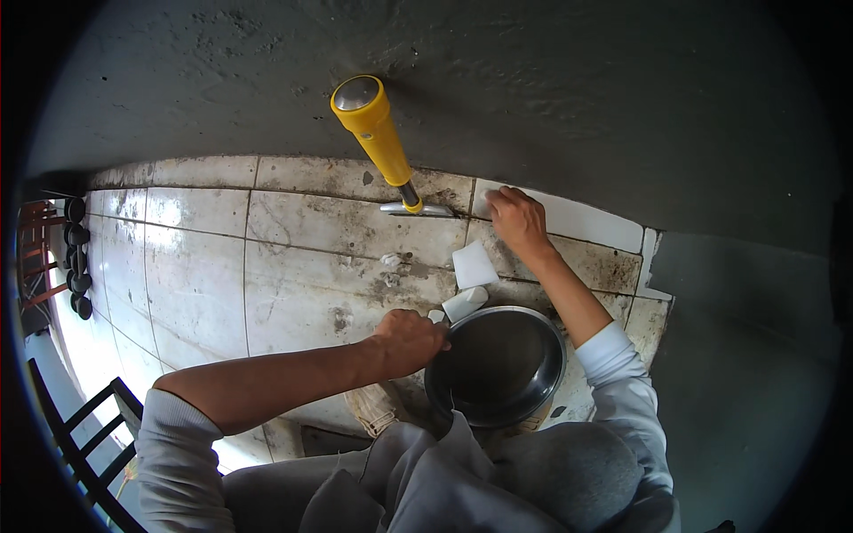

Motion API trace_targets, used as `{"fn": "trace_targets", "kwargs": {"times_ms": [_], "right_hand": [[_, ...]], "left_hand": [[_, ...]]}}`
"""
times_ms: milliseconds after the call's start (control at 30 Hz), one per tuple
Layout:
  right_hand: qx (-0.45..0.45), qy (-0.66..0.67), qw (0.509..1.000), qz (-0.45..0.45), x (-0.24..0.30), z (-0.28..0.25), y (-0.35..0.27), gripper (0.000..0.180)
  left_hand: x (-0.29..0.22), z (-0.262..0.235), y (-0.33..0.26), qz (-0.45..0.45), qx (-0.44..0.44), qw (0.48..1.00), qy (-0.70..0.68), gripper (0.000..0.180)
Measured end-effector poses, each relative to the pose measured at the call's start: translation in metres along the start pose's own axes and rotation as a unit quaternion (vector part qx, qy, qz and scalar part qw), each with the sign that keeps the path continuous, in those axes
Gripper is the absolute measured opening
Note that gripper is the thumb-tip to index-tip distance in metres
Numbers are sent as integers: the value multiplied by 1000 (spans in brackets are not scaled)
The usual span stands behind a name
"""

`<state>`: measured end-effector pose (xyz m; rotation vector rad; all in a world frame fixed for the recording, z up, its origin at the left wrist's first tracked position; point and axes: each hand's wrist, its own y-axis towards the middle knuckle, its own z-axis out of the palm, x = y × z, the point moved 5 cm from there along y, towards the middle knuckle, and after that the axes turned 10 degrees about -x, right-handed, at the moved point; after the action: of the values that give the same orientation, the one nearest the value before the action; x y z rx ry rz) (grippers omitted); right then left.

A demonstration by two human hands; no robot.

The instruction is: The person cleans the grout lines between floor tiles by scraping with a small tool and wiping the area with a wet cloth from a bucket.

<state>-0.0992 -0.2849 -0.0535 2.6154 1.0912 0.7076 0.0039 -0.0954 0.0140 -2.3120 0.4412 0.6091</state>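
Observation:
My right hand [517, 219] is closed, its bent fingers pressed to the left end of a white tile strip [586, 219] along the foot of the dark wall. Whether something small is under the fingertips is hidden. My left hand [410, 343] makes a fist at the left rim of a black bowl [557, 391]; what it grips is hidden. A small white piece [436, 315] shows just beyond its knuckles. Between my hands lie a square white tile piece [475, 265] and a smaller white block [465, 305], which is next to the bowl's rim.
A yellow-handled hammer [382, 142] stands on its metal head near the dark grey wall [577, 89]. Stained white floor tiles [298, 275] spread leftward. White edging [651, 266] turns the corner at right. A black metal frame [84, 435] and stacked chairs [53, 249] stand at left.

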Motion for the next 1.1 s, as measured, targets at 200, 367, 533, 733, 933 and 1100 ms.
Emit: {"fn": "trace_targets", "kwargs": {"times_ms": [200, 367, 533, 733, 933, 1100], "right_hand": [[5, 3, 1000, -20, -4, 2, 4, 11], [-41, -34, 996, -68, 0, 14, 9, 16], [-9, -103, 991, -79, 3, 12, 8, 22], [-15, -120, 993, -14, -25, -6, -8, 25], [-64, -75, 995, 22, -33, -9, -16, 14], [-61, -51, 997, 11, -19, 5, -5, 19]], "left_hand": [[-1, 0, -2, 20, -41, 999, 2, 35], [-2, 0, 0, 17, -36, 999, -5, 35], [0, 1, -1, -2, 6, 1000, -2, 38], [0, 2, -3, 18, -38, 999, 1, 35], [-1, -1, -1, 14, -27, 1000, 7, 35], [1, 3, 0, -1, 0, 1000, -2, 37]]}}
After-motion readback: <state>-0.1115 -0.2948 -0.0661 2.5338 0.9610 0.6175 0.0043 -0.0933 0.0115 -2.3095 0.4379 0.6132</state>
